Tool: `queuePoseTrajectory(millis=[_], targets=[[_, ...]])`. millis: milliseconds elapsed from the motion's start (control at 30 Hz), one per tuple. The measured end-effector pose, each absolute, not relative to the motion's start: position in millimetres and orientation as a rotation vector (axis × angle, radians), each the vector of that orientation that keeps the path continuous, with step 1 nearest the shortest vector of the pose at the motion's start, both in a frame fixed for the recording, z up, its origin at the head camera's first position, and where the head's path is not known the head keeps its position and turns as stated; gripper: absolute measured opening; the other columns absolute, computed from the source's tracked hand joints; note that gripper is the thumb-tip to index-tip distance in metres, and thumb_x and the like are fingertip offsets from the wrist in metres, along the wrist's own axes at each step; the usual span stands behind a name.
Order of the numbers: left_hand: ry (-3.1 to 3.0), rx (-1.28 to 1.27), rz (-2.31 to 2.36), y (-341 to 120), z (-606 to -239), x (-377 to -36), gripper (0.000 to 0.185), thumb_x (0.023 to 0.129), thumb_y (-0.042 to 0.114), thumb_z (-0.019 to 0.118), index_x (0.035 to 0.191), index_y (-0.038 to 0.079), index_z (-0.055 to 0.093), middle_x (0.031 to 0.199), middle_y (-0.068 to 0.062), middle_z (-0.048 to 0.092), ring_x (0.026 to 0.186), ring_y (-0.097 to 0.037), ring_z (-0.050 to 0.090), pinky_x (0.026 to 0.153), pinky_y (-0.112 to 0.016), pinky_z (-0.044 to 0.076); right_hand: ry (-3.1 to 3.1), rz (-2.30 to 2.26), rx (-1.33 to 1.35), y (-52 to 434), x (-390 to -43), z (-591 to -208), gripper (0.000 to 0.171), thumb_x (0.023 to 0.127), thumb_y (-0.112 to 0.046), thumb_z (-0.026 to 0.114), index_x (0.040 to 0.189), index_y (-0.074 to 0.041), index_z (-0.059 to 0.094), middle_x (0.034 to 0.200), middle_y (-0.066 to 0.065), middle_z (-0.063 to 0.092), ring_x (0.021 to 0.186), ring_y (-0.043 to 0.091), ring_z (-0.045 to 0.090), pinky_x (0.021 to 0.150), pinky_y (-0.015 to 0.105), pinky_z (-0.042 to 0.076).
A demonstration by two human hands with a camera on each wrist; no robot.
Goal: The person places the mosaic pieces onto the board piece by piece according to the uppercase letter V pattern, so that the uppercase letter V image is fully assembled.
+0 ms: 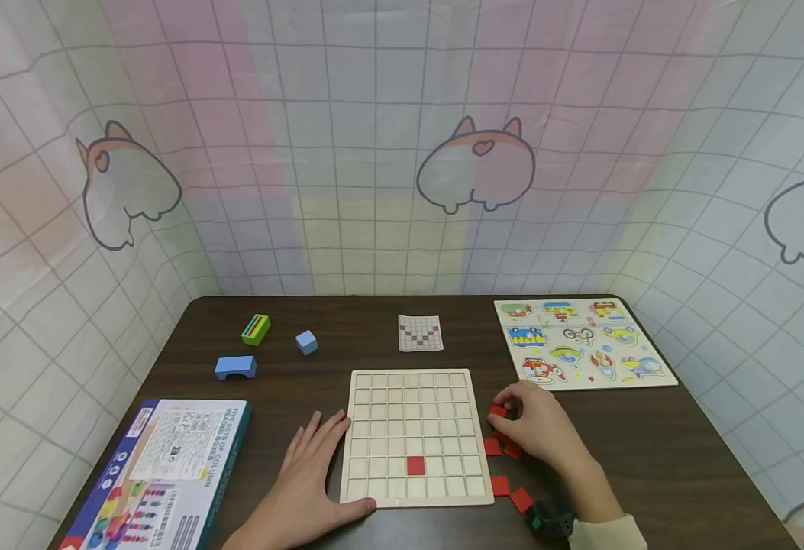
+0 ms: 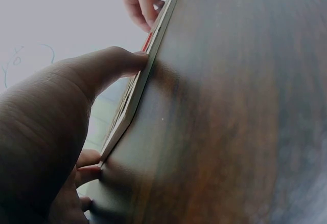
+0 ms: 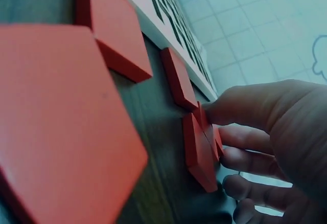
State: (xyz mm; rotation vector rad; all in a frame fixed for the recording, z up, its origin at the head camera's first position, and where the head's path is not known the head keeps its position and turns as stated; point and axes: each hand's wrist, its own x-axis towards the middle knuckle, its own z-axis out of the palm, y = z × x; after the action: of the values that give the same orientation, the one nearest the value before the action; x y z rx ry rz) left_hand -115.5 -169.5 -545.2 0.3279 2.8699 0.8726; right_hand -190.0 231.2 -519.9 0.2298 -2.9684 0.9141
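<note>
A pale wooden grid board (image 1: 377,397) lies in the middle of the dark table, with one red square tile (image 1: 415,465) in a lower cell. My left hand (image 1: 305,481) rests at the board's left side, fingers spread along the edge and thumb on the near left corner area. Just right of the board, my right hand (image 1: 542,424) pinches a red tile (image 1: 498,410) between thumb and fingers. Other loose red tiles (image 1: 501,486) lie along the board's right edge. In the right wrist view, the thumb and fingertips meet at a small cluster of red tiles (image 3: 199,152).
Behind the board lies a small pattern card (image 1: 421,334). A picture puzzle board (image 1: 587,344) is at back right. On the left are a boxed set (image 1: 161,473), a blue arch block (image 1: 235,367), a blue cube (image 1: 307,342) and a green striped block (image 1: 256,330).
</note>
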Motion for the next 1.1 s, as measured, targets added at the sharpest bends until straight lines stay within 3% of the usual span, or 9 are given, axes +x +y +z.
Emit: queuePoseTrajectory(millis=[433,1100], targets=[[2.875,0.316,0.889,-171,-549,-116,0.133,0.070,0.095,0.080,0.175,0.028,0.036,0.182,0.001,0.034,0.175,-0.039,0.011,0.135,-0.076,0.012,-2.935,0.912,0.211,226,-190,-518,0.017,0.094,-0.034,0.090,0.107,-0.026,0.081,0.100,-0.007,0.073,0.079,0.013,0.056,0.070,0.030,0.048],[2.829,0.318,0.919,-172,-551,-118,0.131,0.071,0.096,0.078,0.175,0.027,0.037,0.184,0.002,0.031,0.175,-0.040,0.011,0.135,-0.077,0.010,-2.796,1.066,0.516,205,-184,-520,0.022,0.089,-0.028,0.095,0.109,-0.026,0.086,0.101,-0.018,0.073,0.086,0.009,0.059,0.076,0.024,0.052]])
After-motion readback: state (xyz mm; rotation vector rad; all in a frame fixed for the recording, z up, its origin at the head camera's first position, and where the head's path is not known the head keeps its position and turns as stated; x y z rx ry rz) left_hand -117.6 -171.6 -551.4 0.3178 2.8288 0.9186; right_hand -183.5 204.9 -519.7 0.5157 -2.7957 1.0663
